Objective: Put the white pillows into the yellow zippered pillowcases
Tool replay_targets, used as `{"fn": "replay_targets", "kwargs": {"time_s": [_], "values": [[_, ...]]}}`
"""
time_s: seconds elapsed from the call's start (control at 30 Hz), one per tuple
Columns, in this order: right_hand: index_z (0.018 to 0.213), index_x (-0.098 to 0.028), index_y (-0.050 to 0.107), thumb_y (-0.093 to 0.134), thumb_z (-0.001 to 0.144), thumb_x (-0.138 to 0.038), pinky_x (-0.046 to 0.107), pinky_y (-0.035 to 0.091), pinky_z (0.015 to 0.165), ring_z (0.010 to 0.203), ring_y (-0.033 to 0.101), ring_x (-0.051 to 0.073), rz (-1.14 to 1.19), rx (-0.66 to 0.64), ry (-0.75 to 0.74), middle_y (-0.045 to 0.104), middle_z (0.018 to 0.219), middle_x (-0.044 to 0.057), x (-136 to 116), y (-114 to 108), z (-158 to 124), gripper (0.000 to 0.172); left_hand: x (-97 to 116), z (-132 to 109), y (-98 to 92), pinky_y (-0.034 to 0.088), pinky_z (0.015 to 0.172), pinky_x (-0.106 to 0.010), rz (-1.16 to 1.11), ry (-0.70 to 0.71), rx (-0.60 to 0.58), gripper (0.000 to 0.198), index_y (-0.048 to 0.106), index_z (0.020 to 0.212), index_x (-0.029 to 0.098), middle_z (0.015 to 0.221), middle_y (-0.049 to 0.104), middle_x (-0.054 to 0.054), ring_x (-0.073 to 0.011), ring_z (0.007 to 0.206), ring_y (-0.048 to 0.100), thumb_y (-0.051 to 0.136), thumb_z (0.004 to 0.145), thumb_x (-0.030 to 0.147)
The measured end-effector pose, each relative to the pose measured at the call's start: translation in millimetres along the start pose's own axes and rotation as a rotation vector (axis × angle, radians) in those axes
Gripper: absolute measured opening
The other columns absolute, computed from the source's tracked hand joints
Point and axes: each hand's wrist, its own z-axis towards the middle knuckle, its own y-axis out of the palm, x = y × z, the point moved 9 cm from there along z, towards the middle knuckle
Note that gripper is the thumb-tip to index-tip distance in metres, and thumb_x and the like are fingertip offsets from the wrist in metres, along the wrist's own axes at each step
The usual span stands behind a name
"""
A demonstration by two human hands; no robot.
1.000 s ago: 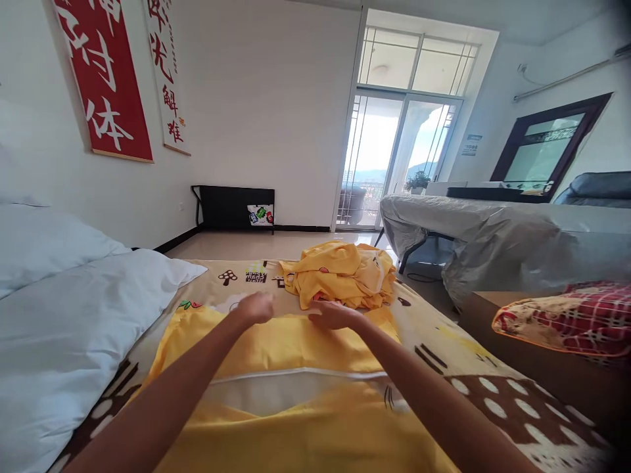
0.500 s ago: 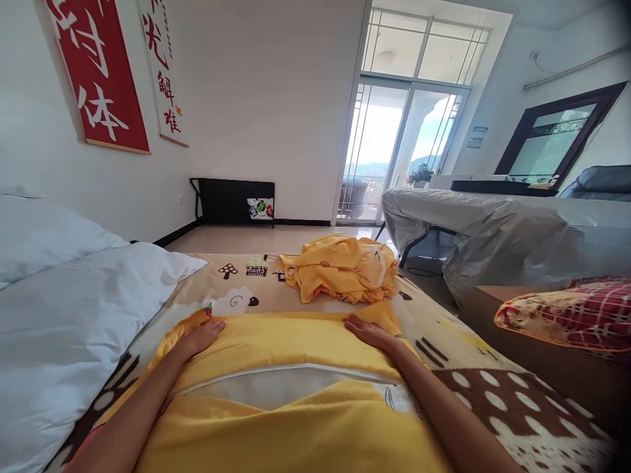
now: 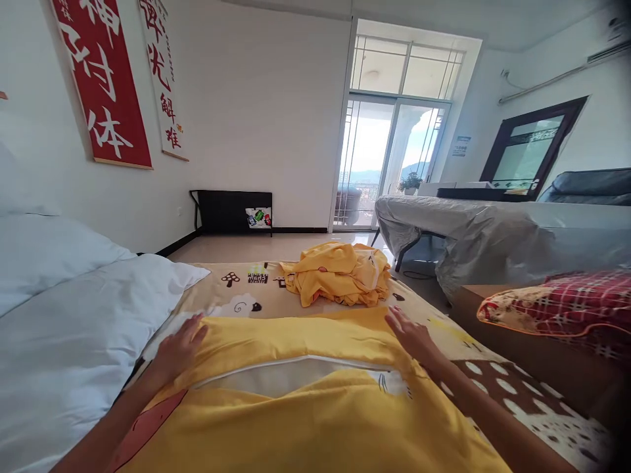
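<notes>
A yellow fabric cover (image 3: pixel 315 427) lies spread before me on the bed. Its long white-edged opening (image 3: pixel 276 378) gapes, and pale material shows inside. At the cover's far left corner is my left hand (image 3: pixel 180 345), fingers extended, with nothing gripped. My right hand (image 3: pixel 408 334) is by the far right corner, its fingers likewise stretched out and holding nothing. Whether either palm touches the cloth cannot be made out. Beyond the cover sits a crumpled heap of yellow cloth (image 3: pixel 340 272).
White pillows (image 3: pixel 89 315) line the left side. Underneath everything is a patterned bed sheet (image 3: pixel 497 387). To the right, a red plaid textile (image 3: pixel 566 305) rests on a brown box-like surface (image 3: pixel 503 348). Farther off stands a plastic-draped table (image 3: pixel 468 226).
Both hands have moved outward from the cover's top to its far corners, with fingers now raised. The view has tilted up slightly, and the heap stays in place.
</notes>
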Motion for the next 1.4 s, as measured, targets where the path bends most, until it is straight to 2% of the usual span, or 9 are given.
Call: {"fn": "replay_targets", "kwargs": {"time_s": [0.13, 0.2, 0.47, 0.63, 0.77, 0.9, 1.13, 1.27, 1.4], "values": [[0.146, -0.03, 0.032, 0.025, 0.096, -0.049, 0.044, 0.029, 0.111, 0.138, 0.033, 0.022, 0.233, -0.019, -0.515, 0.036, 0.149, 0.002, -135.6, -12.2, -65.7, 0.054, 125.4, -35.3, 2.4, 0.031, 0.113, -0.044, -0.135, 0.336, -0.181, 0.053, 0.027, 0.147, 0.031, 0.152, 0.031, 0.0, -0.0195, 0.141, 0.028, 0.024, 0.096, 0.048], [0.145, -0.03, 0.034, 0.025, 0.097, -0.05, 0.044, 0.027, 0.113, 0.139, 0.031, 0.02, 0.243, -0.109, -0.576, 0.037, 0.149, 0.001, -158.5, 3.1, -90.3, 0.053, 149.5, -57.0, 12.2, 0.032, 0.112, -0.044, -0.157, 0.4, -0.212, 0.052, 0.027, 0.146, 0.034, 0.152, 0.031, 0.001, -0.0193, 0.14, 0.03, 0.027, 0.096, 0.048], [0.144, -0.024, 0.036, 0.025, 0.097, -0.048, 0.049, 0.026, 0.113, 0.139, 0.029, 0.021, 0.072, -0.041, -0.313, 0.033, 0.15, 0.005, -24.4, 39.3, -102.7, 0.054, 40.5, -94.5, 36.5, 0.039, 0.108, -0.045, -0.054, 0.23, -0.098, 0.048, 0.03, 0.144, 0.033, 0.148, 0.039, -0.001, -0.0196, 0.136, 0.037, 0.033, 0.097, 0.04], [0.138, -0.021, 0.047, 0.028, 0.094, -0.047, 0.05, 0.04, 0.103, 0.133, 0.04, 0.026, 0.021, 0.039, -0.181, 0.045, 0.143, 0.01, 25.2, 35.7, -114.1, 0.055, 41.8, -105.1, 4.1, 0.046, 0.1, -0.04, -0.055, 0.352, 0.029, 0.043, 0.046, 0.137, 0.03, 0.142, 0.048, -0.003, -0.0216, 0.131, 0.045, 0.038, 0.095, 0.033], [0.121, -0.02, 0.062, 0.033, 0.094, -0.04, 0.046, 0.045, 0.098, 0.121, 0.054, 0.025, 0.139, 0.197, -0.353, 0.058, 0.131, 0.012, -32.7, -16.2, -125.4, 0.043, 89.7, -103.5, -25.4, 0.046, 0.097, -0.033, -0.249, 0.477, -0.025, 0.031, 0.062, 0.117, 0.028, 0.12, 0.065, -0.003, -0.0192, 0.114, 0.057, 0.04, 0.094, 0.029], [0.107, -0.026, 0.066, 0.035, 0.097, -0.029, 0.034, 0.045, 0.094, 0.107, 0.059, 0.018, 0.291, 0.033, -0.657, 0.067, 0.113, 0.005, -143.1, -55.9, -146.8, 0.033, 128.8, -90.8, -35.0, 0.047, 0.085, -0.031, -0.448, 0.413, -0.212, 0.032, 0.064, 0.096, 0.024, 0.097, 0.066, -0.004, -0.0183, 0.093, 0.059, 0.033, 0.096, 0.03], [0.098, -0.023, 0.064, 0.056, 0.077, -0.019, 0.031, 0.043, 0.084, 0.094, 0.055, 0.02, 0.255, -0.305, -0.645, 0.063, 0.098, 0.004, -210.1, -40.0, -132.4, 0.022, 129.7, -80.8, -19.4, 0.041, 0.066, -0.027, -0.482, 0.312, -0.507, 0.024, 0.05, 0.071, 0.019, 0.077, 0.053, -0.001, -0.0156, 0.07, 0.049, 0.048, 0.084, 0.039], [0.087, -0.021, 0.063, 0.062, 0.071, -0.022, 0.027, 0.045, 0.07, 0.08, 0.056, 0.017, 0.328, -0.382, -0.548, 0.063, 0.089, 0.001, -201.4, -31.4, -114.5, 0.016, 114.5, -73.3, -33.2, 0.043, 0.069, -0.028, -0.622, 0.287, -0.278, 0.03, 0.045, 0.07, 0.02, 0.082, 0.051, -0.003, -0.0161, 0.074, 0.051, 0.039, 0.089, 0.043], [0.09, -0.02, 0.062, 0.049, 0.08, -0.014, 0.034, 0.045, 0.085, 0.092, 0.057, 0.02, 0.341, 0.008, -0.546, 0.065, 0.095, 0.005, -196.5, -50.3, -123.7, 0.018, 98.4, -82.2, -42.5, 0.043, 0.086, -0.039, -0.4, 0.177, 0.095, 0.022, 0.057, 0.088, 0.02, 0.099, 0.061, -0.009, -0.0234, 0.099, 0.057, 0.038, 0.09, 0.03]]}}
